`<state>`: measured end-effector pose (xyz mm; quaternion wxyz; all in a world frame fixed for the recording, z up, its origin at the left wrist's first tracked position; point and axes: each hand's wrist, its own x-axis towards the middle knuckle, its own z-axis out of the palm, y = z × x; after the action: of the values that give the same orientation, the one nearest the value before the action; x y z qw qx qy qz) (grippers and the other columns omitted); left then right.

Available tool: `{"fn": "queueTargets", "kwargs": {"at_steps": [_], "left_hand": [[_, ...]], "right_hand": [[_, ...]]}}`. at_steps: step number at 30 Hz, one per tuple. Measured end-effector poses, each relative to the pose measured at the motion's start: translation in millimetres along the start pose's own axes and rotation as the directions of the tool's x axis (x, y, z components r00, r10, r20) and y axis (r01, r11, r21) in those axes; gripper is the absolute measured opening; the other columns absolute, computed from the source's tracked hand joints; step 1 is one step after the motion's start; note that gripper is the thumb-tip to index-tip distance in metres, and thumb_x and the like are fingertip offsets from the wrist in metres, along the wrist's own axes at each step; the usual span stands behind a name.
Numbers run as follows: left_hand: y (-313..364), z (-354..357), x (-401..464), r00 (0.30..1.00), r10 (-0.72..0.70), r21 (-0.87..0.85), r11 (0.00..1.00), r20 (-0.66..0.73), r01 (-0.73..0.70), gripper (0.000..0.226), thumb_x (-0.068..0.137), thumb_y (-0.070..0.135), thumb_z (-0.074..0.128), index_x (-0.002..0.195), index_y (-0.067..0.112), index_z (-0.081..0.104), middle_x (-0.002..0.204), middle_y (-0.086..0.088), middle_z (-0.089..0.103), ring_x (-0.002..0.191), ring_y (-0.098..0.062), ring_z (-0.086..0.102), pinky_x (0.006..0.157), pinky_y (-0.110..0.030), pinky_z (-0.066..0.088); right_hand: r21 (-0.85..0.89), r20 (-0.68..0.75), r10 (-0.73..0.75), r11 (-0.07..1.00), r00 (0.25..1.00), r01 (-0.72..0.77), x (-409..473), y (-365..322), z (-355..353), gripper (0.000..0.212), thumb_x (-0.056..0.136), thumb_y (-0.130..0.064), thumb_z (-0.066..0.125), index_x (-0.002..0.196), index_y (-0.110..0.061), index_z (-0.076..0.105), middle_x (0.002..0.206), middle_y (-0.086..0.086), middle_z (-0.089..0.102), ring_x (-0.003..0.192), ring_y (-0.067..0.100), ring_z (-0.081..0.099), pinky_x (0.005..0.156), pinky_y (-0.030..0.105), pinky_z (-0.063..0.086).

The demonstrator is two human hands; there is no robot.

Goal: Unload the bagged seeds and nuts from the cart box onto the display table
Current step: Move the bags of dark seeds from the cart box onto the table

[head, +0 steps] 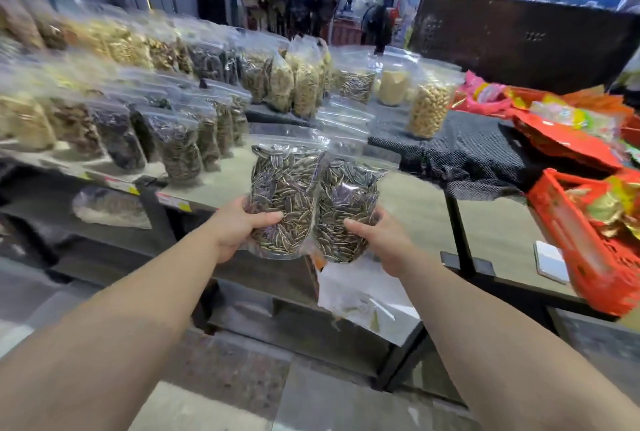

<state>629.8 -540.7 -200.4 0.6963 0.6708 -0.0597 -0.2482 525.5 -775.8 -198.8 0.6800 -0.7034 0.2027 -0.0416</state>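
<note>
Left hand (239,226): fingers curled, gripping a sunflower seed bag (285,188).
Right hand (379,240): fingers gripping a second seed bag (346,209) at 3 o'clock, touching the first.

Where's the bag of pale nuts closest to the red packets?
Head view, right of centre: the bag of pale nuts stands upright on the black mesh cloth, just left of the red packets.

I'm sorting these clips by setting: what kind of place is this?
Most likely a market stall or small shop selling dry goods. Rows of clear bagged seeds and nuts line a display table, price labels edge the shelf, and bright red snack packets lie alongside.
</note>
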Motion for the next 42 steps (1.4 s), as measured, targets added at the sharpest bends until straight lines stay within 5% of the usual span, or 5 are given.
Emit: {"fn": "queueTargets", "kwargs": {"at_steps": [11,17,32,38,42], "left_hand": [[-19,-26,57,0.989,-0.002,-0.117,0.993,-0.147,-0.015,0.026,0.085,-0.005,0.068,0.102,0.014,0.062,0.09,-0.004,0.077,0.083,-0.018,0.073,0.081,-0.039,0.056],[-10,-22,97,0.979,-0.034,-0.139,0.99,-0.199,0.006,0.042,0.081,0.001,0.074,0.117,0.014,0.058,0.11,-0.01,0.074,0.103,-0.028,0.069,0.091,-0.049,0.055],[-22,-20,146,0.971,-0.076,-0.201,0.979,-0.227,0.03,0.028,0.086,-0.002,0.067,0.106,0.016,0.06,0.09,-0.003,0.078,0.079,-0.017,0.075,0.063,-0.034,0.063],[-18,-24,165,0.98,-0.084,-0.164,0.985,-0.178,0.054,0.028,0.085,0.0,0.069,0.105,0.018,0.06,0.102,-0.007,0.074,0.09,-0.023,0.071,0.086,-0.044,0.057],[-15,-28,172,0.985,-0.082,-0.17,0.984,-0.149,0.056,0.026,0.087,-0.003,0.066,0.104,0.015,0.06,0.085,-0.001,0.078,0.073,-0.014,0.075,0.06,-0.035,0.063]], "right_hand": [[-0.087,-0.041,-0.025,0.996,0.999,0.022,73,14,3,0.035,0.081,0.0,0.074,0.11,-0.012,0.06,0.103,0.007,0.071,0.089,0.018,0.067,0.072,0.022,0.053],[-0.083,-0.04,-0.029,0.996,0.999,0.026,138,11,-7,0.034,0.08,-0.006,0.076,0.108,-0.013,0.057,0.093,0.001,0.065,0.084,0.016,0.064,0.064,0.018,0.046],[-0.181,0.056,0.01,0.983,0.998,0.0,197,58,-3,0.049,0.067,0.005,0.083,0.098,-0.021,0.056,0.104,0.011,0.071,0.096,0.029,0.069,0.09,0.047,0.055],[-0.172,0.03,0.027,0.985,0.999,-0.022,204,54,2,0.048,0.07,0.006,0.081,0.108,-0.013,0.057,0.108,0.013,0.071,0.097,0.027,0.069,0.092,0.044,0.054],[-0.193,-0.035,0.013,0.981,0.999,-0.019,210,53,6,0.043,0.072,0.003,0.081,0.105,-0.016,0.06,0.101,0.006,0.071,0.093,0.022,0.069,0.095,0.04,0.053]]}}
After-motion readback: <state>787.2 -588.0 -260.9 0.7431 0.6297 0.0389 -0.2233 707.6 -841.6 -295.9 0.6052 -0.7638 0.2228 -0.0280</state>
